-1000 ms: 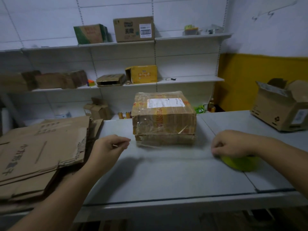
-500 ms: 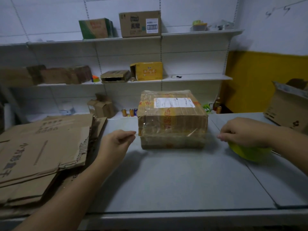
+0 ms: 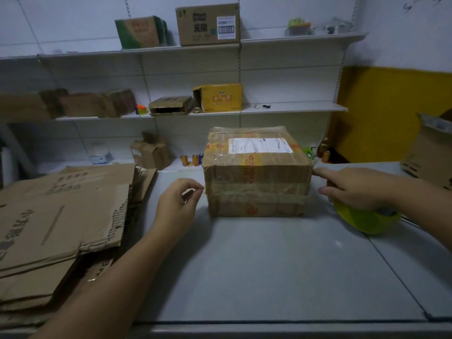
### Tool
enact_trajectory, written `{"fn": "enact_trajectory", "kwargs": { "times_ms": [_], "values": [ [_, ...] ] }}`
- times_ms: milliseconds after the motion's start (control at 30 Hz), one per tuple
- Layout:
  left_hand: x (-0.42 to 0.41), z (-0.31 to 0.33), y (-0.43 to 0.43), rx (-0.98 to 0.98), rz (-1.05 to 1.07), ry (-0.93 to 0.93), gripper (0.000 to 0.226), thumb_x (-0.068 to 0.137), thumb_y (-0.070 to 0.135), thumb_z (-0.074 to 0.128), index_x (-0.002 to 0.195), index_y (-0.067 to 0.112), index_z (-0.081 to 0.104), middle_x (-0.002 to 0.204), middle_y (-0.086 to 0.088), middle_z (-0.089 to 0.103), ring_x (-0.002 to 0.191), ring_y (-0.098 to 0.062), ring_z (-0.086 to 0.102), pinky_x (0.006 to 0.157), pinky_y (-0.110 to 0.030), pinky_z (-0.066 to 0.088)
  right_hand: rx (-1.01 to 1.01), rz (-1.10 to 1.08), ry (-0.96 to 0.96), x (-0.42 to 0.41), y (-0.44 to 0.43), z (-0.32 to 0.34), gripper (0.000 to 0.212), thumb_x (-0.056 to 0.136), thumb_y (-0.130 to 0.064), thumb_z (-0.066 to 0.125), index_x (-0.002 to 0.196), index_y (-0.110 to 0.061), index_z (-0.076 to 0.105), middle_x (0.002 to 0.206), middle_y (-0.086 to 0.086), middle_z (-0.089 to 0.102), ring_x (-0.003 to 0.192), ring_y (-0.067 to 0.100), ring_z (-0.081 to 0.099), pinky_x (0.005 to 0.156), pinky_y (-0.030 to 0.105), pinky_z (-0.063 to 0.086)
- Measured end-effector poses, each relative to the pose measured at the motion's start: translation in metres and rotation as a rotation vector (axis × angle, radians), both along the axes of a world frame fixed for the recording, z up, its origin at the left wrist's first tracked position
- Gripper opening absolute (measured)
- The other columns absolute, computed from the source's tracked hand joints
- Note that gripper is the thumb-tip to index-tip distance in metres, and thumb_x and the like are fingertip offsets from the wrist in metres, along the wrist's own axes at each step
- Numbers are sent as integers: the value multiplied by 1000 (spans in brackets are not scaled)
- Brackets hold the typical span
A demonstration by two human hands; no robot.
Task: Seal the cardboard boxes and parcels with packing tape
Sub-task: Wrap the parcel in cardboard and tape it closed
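Observation:
A taped brown parcel [image 3: 256,177] with a white label on top stands on the grey table [image 3: 256,270]. A band of clear tape runs across its front face. My left hand [image 3: 176,206] is at the parcel's left front edge, thumb and forefinger pinched together at the end of that tape band. My right hand [image 3: 354,187] grips a green tape roll [image 3: 364,221] just right of the parcel, with its forefinger stretched out to the parcel's right front corner.
A stack of flattened cardboard boxes [image 3: 56,221] covers the table's left side. An open carton [image 3: 430,152] sits at the far right. White wall shelves [image 3: 291,108] behind hold several boxes. Small cans [image 3: 192,160] stand behind the parcel.
Both hands have moved forward from in front of the parcel to its two sides, laying the stretched tape against its front face. The right forefinger now reaches to the corner.

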State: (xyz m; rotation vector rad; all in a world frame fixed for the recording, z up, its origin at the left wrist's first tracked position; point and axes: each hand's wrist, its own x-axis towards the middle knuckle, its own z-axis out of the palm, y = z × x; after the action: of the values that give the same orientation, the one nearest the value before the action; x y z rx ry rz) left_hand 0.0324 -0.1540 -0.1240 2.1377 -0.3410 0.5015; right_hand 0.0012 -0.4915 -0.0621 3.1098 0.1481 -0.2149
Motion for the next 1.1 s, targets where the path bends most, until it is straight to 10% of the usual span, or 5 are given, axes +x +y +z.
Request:
{"fn": "enact_trajectory", "kwargs": {
  "times_ms": [333,567,733,933,1100],
  "values": [
    [8,1,-7,-325,-158,199,17,94,3,50,93,13,64,99,-4,68,94,-15,67,86,-33,56,-21,75,-111,16,9,-2,54,100,-40,39,147,-30,14,96,-8,64,79,7,51,87,31,35],
    [10,5,-10,-515,-164,295,38,90,5,57,124,20,48,103,-6,66,95,-18,66,77,-30,58,-8,57,-111,22,10,-8,64,99,-42,41,149,-29,2,140,11,51,111,21,56,107,42,35],
    [5,4,-21,-345,-15,259,7,93,13,55,97,13,61,97,-4,65,92,-19,64,81,-33,58,81,51,-128,28,7,-15,61,96,-40,47,145,-31,13,136,15,52,110,25,57,96,41,46],
    [-5,4,-24,-627,-188,480,46,89,-15,40,114,22,50,119,1,54,113,-17,49,81,-27,52,122,33,-144,22,5,-15,60,97,-44,46,148,-35,16,129,9,59,105,20,59,89,30,42],
    [7,8,-26,-297,-288,486,86,76,10,75,138,29,20,130,9,40,119,-13,43,89,-24,44,128,31,-143,26,7,-18,65,97,-43,45,150,-35,10,125,9,61,107,23,58,88,33,46]
  ]
}}
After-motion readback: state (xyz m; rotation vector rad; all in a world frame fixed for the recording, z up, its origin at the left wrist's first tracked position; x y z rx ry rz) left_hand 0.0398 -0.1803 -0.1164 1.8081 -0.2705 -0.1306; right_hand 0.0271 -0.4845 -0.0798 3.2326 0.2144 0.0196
